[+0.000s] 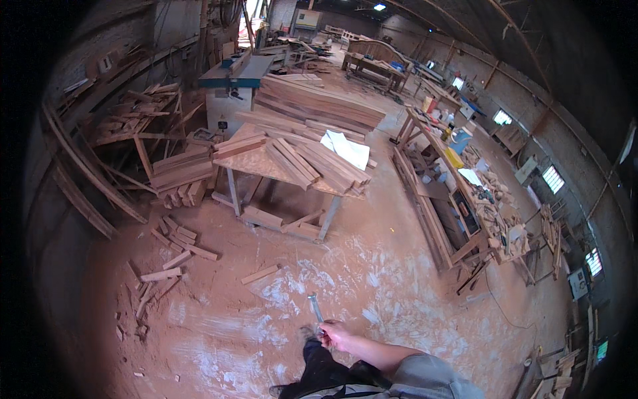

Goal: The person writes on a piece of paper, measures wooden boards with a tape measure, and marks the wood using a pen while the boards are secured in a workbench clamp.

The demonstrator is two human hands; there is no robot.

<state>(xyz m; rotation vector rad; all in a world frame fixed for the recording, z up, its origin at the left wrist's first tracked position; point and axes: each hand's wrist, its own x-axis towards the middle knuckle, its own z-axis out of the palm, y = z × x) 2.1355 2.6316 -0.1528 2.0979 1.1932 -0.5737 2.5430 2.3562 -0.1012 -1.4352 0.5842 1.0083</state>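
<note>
My right hand (336, 334) is closed around the lower end of a slim silver wrench (315, 306), whose wider head points away from me. It is held above the dusty floor, and the exact shape of the jaw is too small to make out. My bare right forearm and grey sleeve come in from the lower right. Below are my dark trousers (322, 369). The left hand does not show. Ahead stands a workbench (249, 163) carrying stacked wooden boards (319, 159) and white paper sheets (347, 149).
Wood offcuts (174, 249) lie scattered on the floor to the left, with a single stick (260, 274) nearer the middle. A long cluttered bench (475, 193) runs along the right. Behind the boards stands a teal-edged machine table (229, 83). A thin cable (505, 312) trails at right.
</note>
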